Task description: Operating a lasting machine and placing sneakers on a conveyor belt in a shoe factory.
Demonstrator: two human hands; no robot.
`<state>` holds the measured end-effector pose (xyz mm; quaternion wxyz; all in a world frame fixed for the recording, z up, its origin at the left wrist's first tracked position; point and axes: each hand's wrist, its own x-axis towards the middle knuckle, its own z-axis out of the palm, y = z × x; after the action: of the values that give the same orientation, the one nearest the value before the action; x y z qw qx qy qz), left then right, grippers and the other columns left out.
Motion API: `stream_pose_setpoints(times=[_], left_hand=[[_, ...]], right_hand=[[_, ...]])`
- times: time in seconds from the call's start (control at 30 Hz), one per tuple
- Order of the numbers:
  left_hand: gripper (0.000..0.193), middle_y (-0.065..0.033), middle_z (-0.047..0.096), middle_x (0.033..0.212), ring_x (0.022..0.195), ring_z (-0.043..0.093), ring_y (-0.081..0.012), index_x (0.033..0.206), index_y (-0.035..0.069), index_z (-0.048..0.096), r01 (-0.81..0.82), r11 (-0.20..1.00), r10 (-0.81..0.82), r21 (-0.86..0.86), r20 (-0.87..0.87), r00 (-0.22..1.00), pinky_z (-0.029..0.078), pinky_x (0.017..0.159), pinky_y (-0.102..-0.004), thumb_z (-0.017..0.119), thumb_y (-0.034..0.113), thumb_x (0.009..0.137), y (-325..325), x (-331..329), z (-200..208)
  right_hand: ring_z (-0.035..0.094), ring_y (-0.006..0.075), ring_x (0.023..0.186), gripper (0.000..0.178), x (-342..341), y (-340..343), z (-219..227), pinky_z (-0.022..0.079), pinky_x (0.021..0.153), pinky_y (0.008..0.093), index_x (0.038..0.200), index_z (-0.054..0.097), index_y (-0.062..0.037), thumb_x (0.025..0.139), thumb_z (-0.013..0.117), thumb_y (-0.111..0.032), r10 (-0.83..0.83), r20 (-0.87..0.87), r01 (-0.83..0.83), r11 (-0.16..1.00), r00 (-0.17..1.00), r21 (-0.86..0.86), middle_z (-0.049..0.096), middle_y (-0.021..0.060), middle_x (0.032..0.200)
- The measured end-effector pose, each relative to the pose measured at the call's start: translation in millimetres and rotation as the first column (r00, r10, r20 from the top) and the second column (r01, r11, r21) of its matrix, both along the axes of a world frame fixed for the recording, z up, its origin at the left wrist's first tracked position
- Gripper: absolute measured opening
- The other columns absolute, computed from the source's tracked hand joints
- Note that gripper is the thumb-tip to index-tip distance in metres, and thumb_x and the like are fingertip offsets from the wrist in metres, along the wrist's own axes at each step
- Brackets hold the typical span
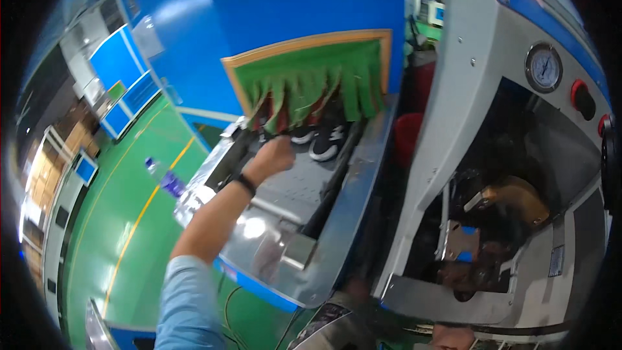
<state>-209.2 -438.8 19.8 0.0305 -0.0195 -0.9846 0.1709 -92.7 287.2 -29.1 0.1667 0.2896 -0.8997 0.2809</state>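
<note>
My left hand (273, 157) reaches over the conveyor (295, 175), at the mouth of a blue machine. Its fingers look curled in; whatever they hold, if anything, is hidden behind the hand. Just past it, a black shoe with a white sole (326, 143) sits partly under a green fringed curtain (304, 81). Another dark shoe (302, 135) is beside it, mostly covered by the strips. What seems to be my right hand (453, 336) shows at the lower edge, below the grey machine on the right, its fingers not clear.
The blue machine housing (298, 0) rises behind the conveyor. On the conveyor's left edge, foil-like sheeting (197, 194) lies near a purple-labelled bottle (166, 179). To the right stands a grey machine (447, 123) with a pressure gauge (543, 67) and red button (581, 98). Cables hang below.
</note>
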Motion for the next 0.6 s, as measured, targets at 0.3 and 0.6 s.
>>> stream_pose_setpoints(times=[0.3,0.6], left_hand=[[0.062,-0.0274,0.069,0.103,0.101,0.067,-0.0404,0.112,-0.005,0.059,-0.052,0.353,0.728,0.934,-0.239,0.643,0.052,0.088,-0.0427,0.083,0.031,0.068,69,-107,-12],[0.064,-0.0104,0.066,0.114,0.093,0.065,-0.0196,0.123,-0.002,0.057,0.301,-0.477,0.544,0.826,0.009,0.839,0.053,0.080,-0.0300,0.085,0.015,0.069,200,170,47]], right_hand=[[0.063,0.0324,0.071,0.024,-26,-31,5,0.054,0.073,0.0443,0.090,0.071,0.0060,0.097,0.062,-0.015,0.010,0.110,-0.003,0.998,0.994,-0.063,0.068,0.0184,0.081],[0.061,0.0242,0.095,0.050,-2,-33,-12,0.050,0.086,0.0408,0.134,0.055,-0.0008,0.093,0.071,-0.026,0.423,0.636,-0.048,0.854,0.646,-0.519,0.065,0.0131,0.113]])
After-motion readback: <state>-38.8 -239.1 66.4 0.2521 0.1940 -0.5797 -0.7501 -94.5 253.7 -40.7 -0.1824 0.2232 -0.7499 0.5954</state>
